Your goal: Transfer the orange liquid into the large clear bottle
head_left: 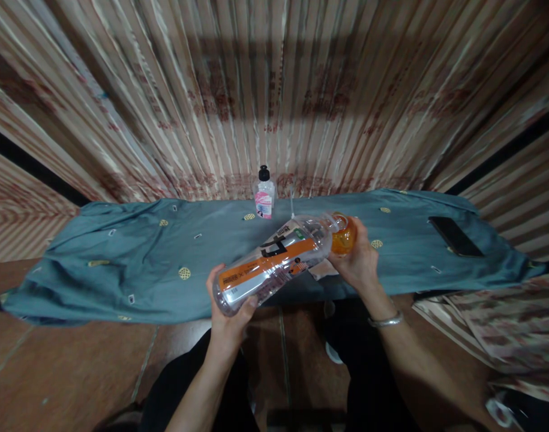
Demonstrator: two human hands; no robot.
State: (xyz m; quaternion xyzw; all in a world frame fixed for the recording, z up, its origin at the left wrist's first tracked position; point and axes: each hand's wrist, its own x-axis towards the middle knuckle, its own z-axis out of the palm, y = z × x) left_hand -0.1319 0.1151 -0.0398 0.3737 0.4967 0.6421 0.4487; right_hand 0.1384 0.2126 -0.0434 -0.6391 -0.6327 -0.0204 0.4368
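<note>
A large clear plastic bottle point(274, 255) with an orange and white label lies tilted in the air above the cloth, its neck up to the right. My left hand point(231, 315) grips its base, fingers and thumb on either side. At the bottle's mouth, my right hand point(359, 255) is closed around a see-through orange rounded piece point(343, 237), against or very close to the neck. Whether that piece is a cup, funnel or small container I cannot tell. Under my right hand, a pale flat item point(323, 270) is partly covered on the cloth.
A narrow surface carries a teal cloth point(143, 258). Behind the large bottle stands a small clear bottle point(264, 198) with a black cap and pink label. A black phone point(455, 236) lies at the right. A striped curtain point(274, 108) hangs behind; tiled floor point(85, 360) lies in front.
</note>
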